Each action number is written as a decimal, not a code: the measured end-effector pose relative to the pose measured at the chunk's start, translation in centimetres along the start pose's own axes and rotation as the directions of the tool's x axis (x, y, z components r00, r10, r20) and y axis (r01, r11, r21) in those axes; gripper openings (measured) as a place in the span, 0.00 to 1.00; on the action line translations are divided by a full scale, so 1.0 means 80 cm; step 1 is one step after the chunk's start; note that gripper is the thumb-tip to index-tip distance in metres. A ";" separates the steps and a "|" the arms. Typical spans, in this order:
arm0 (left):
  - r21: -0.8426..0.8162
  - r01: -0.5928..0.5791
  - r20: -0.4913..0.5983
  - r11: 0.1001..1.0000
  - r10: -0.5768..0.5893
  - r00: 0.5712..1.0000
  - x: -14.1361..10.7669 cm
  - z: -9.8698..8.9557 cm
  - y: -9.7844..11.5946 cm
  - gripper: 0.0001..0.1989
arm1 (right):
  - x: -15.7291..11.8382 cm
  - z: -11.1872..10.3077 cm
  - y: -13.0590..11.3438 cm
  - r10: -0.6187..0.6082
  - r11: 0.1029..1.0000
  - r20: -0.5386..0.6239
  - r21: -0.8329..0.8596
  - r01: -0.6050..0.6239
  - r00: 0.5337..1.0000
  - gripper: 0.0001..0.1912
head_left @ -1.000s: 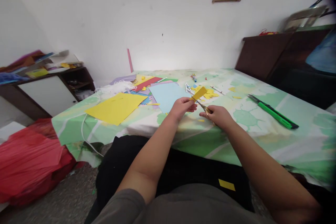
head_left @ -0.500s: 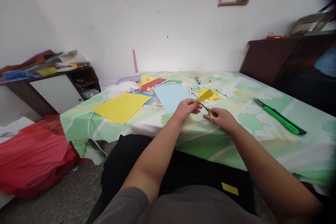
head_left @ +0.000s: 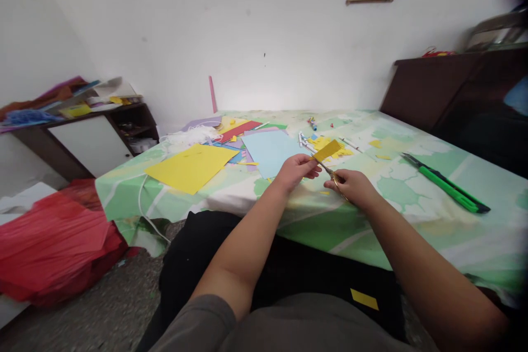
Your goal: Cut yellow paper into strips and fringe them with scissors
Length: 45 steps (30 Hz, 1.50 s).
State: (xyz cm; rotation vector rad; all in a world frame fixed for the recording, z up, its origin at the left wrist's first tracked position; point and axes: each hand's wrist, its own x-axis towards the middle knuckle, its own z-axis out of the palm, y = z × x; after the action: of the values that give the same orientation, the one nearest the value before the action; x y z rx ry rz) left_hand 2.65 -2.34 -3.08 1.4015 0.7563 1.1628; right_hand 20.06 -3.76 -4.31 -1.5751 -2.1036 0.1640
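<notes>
Over the table's near edge, my left hand (head_left: pixel 297 171) pinches a small yellow paper strip (head_left: pixel 328 150) that points up and to the right. My right hand (head_left: pixel 353 187) grips a pair of gold-handled scissors (head_left: pixel 335 177), whose blades reach the lower end of the strip beside my left fingertips. Behind the strip lie yellow paper scraps (head_left: pixel 336 146) and white markers (head_left: pixel 304 142). A light blue sheet (head_left: pixel 272 149) is to the left of them. Another yellow piece (head_left: pixel 364 299) rests on my dark-clad lap.
A large yellow sheet (head_left: pixel 192 168) and a red strip (head_left: pixel 239 131) lie on the left of the patterned tablecloth (head_left: pixel 396 190). A green cutter (head_left: pixel 449 186) lies at the right. A red bag (head_left: pixel 58 242) stands on the floor at left.
The view has shifted slightly. The scissor blades and the yellow strip have changed angle a little; both hands keep their holds.
</notes>
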 end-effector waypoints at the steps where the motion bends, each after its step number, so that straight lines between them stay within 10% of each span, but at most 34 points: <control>1: 0.001 -0.001 -0.003 1.000 0.001 1.000 0.000 0.000 0.000 0.15 | 0.000 0.000 0.000 -0.001 1.000 0.002 0.001 0.001 1.000 0.21; 45: 0.080 0.026 -0.036 0.996 -0.024 0.999 0.000 0.003 0.002 0.11 | 0.000 0.000 0.000 0.007 1.000 -0.028 -0.029 -0.007 1.000 0.21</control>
State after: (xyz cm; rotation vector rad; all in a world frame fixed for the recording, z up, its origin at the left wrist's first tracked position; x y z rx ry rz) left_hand 2.86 -2.48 -2.91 1.4377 0.8511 1.1506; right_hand 20.06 -3.76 -4.28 -1.5928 -2.0880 0.1131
